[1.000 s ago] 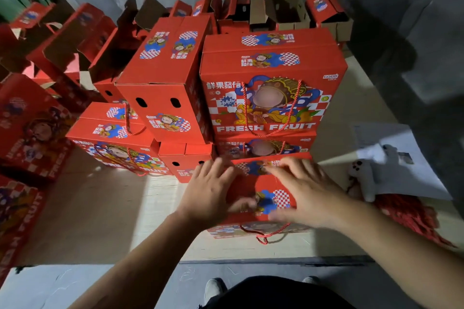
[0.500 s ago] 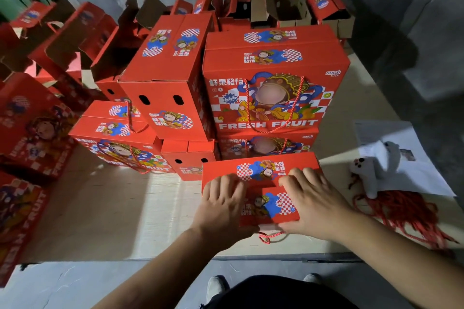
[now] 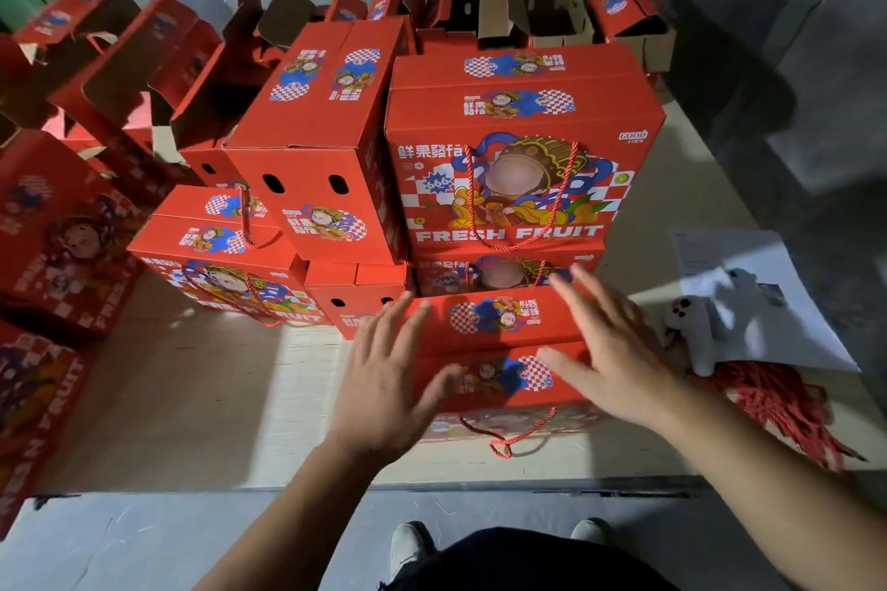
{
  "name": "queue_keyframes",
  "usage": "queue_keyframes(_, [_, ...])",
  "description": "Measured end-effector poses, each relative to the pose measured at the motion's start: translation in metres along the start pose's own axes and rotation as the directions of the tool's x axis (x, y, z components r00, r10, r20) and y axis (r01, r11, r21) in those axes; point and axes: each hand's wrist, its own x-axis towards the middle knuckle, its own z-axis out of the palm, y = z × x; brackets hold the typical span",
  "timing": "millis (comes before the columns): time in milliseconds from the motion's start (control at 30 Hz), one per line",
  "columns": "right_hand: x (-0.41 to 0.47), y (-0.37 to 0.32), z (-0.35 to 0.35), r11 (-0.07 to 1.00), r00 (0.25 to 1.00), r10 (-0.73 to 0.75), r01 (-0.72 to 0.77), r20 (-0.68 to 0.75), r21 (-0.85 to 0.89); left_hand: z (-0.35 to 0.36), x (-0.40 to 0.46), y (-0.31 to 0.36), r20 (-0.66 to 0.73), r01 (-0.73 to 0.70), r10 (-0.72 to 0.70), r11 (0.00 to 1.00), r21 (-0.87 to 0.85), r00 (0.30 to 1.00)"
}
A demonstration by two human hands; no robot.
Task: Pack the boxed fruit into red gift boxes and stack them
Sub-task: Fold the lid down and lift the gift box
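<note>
We spread our left hand [image 3: 384, 379] and right hand [image 3: 607, 350] flat, fingers straight, over the closed top of the red gift box [image 3: 499, 350] at the table [image 3: 192, 398] front edge; neither grasps anything. The box sits just before the stacked boxes [image 3: 518, 149], rope handle [image 3: 509, 434] dangling.

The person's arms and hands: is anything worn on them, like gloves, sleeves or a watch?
Nothing shows on them. The left hand and right hand are bare, without gloves, and no rings are visible on the fingers. Both forearms are uncovered up to the picture's edge, with no sleeve, watch or band in view.
</note>
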Motion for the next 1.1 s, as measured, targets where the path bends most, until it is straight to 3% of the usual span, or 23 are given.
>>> queue_keyframes(67, [-0.001,0.01,0.001,0.983,0.983,0.182,-0.181,-0.033,0.044,-0.001,0.002,-0.006,-0.027,0.266,-0.272,0.954,-0.138,0.962])
queue_keyframes(100, [-0.001,0.012,0.003,0.963,0.966,0.255,-0.257,0.031,0.079,0.0,0.004,-0.006,0.075,0.428,-0.425,0.855,-0.292,0.902])
queue_keyframes(167, [-0.001,0.01,0.011,0.907,0.936,0.316,-0.345,0.153,0.24,0.002,0.012,0.004,0.348,0.621,-0.558,0.43,-0.655,0.753])
queue_keyframes(200, [-0.003,0.007,0.015,0.882,0.929,0.331,-0.366,0.164,0.295,0.003,0.011,0.01,0.373,0.619,-0.564,0.34,-0.708,0.737])
queue_keyframes(233, [-0.008,0.003,0.016,0.896,0.936,0.332,-0.351,0.114,0.273,0.005,0.009,0.011,0.309,0.603,-0.584,0.416,-0.68,0.751])
queue_keyframes(267, [-0.013,0.0,0.015,0.943,0.957,0.29,-0.289,0.023,0.167,0.008,0.003,0.01,0.136,0.55,-0.584,0.624,-0.555,0.8])
queue_keyframes(300, [-0.019,-0.004,0.014,0.982,0.981,0.19,-0.19,-0.048,0.008,0.012,-0.005,0.007,-0.059,0.441,-0.488,0.829,-0.345,0.871])
queue_keyframes(333, [-0.024,-0.008,0.011,0.991,0.997,0.061,-0.066,-0.048,-0.117,0.013,-0.012,0.004,-0.176,0.285,-0.303,0.951,-0.118,0.937])
queue_keyframes(367, [-0.027,-0.014,0.007,0.983,0.999,-0.031,0.035,0.026,-0.178,0.011,-0.016,0.004,-0.173,0.119,-0.11,0.992,0.042,0.979])
queue_keyframes(433, [-0.026,-0.023,0.003,0.967,0.979,-0.096,0.134,0.181,-0.215,0.004,-0.019,0.006,0.022,-0.073,0.07,0.981,0.179,0.997])
queue_keyframes(500, [-0.023,-0.032,0.008,0.961,0.961,-0.077,0.142,0.265,-0.239,0.003,-0.019,0.013,0.127,-0.102,0.072,0.962,0.255,0.989])
queue_keyframes(700, [-0.031,-0.052,0.025,0.93,0.967,0.053,0.043,0.249,-0.366,-0.001,-0.002,0.024,0.241,-0.104,0.007,0.914,0.393,0.971])
queue_keyframes(933, [-0.004,-0.064,0.019,0.933,0.968,0.123,-0.039,0.216,-0.357,-0.001,0.007,0.027,0.3,-0.093,-0.049,0.893,0.441,0.953])
queue_keyframes(1100, [-0.003,-0.063,0.012,0.921,0.992,0.043,0.006,0.115,-0.389,-0.008,0.007,0.028,0.143,-0.1,0.042,0.898,0.429,0.989])
